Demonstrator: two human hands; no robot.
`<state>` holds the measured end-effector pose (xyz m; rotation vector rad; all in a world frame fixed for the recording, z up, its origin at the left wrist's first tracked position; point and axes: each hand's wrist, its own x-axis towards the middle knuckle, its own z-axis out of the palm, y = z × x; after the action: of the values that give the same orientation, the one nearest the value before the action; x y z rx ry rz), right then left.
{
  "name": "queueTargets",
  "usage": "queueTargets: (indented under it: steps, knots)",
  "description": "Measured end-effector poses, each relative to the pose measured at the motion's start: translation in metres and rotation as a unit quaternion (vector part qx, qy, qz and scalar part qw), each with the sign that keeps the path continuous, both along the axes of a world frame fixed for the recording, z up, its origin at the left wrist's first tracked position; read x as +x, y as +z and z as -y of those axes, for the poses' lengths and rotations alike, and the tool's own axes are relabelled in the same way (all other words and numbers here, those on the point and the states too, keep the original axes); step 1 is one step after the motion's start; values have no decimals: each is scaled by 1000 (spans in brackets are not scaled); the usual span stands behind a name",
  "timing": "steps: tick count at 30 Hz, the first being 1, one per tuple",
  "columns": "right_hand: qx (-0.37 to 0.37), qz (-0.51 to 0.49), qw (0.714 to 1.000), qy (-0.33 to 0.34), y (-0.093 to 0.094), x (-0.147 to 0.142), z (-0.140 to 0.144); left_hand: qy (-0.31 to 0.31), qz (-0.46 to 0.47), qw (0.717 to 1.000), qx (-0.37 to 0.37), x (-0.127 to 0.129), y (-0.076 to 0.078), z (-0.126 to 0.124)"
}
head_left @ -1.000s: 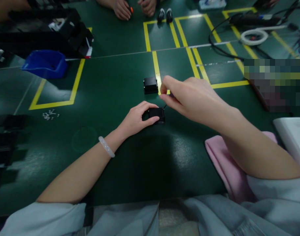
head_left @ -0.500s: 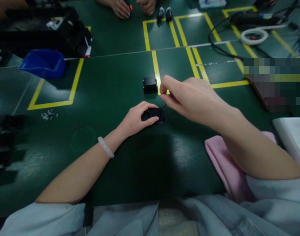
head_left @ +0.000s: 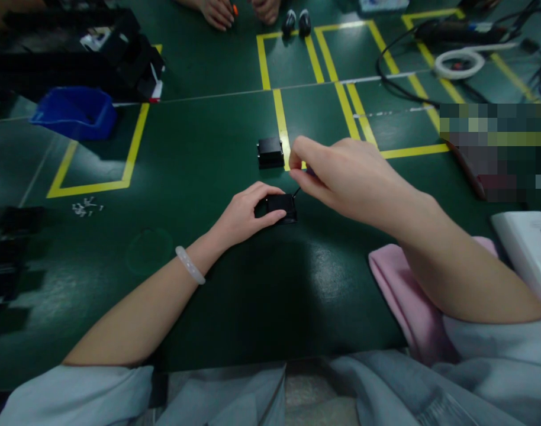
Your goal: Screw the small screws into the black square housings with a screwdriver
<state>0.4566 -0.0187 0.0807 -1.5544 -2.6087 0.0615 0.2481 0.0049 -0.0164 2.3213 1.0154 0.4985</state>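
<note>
Nearest the camera, pale grey sleeves cover the person's upper arms, and both bare forearms stretch forward over a dark green tabletop. A folded pink cloth lies under the right forearm, with the corner of a white box just beside it at the right edge. The left wrist wears a pale bracelet.

The left hand rests on the tabletop with thumb and fingers closed around the near side of a small black block, pinning it in place near the middle of the tabletop. The right hand hangs just above and to the right of that block, its thumb and forefinger pinched narrowly together on something thin and dark; a fine black wire runs from the pinch down to the block's right corner. What exactly sits between the fingertips is too small to tell.

Just beyond, a second black block stands apart, touching a yellow tape line. To the left, a scatter of tiny pale parts lies beside a taped rectangle. Farther left sits a blue bin, with black equipment behind it. Far right, black cables and a white coil lie across more tape. At the far edge, another person's two hands rest on the tabletop.
</note>
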Motion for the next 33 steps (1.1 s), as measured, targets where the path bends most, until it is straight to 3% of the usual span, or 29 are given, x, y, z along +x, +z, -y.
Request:
queueTargets:
  steps: [33]
  knots:
    - [-7,-2,1000,0,1,1,2,1,-4,1000,12,0,-1,-1]
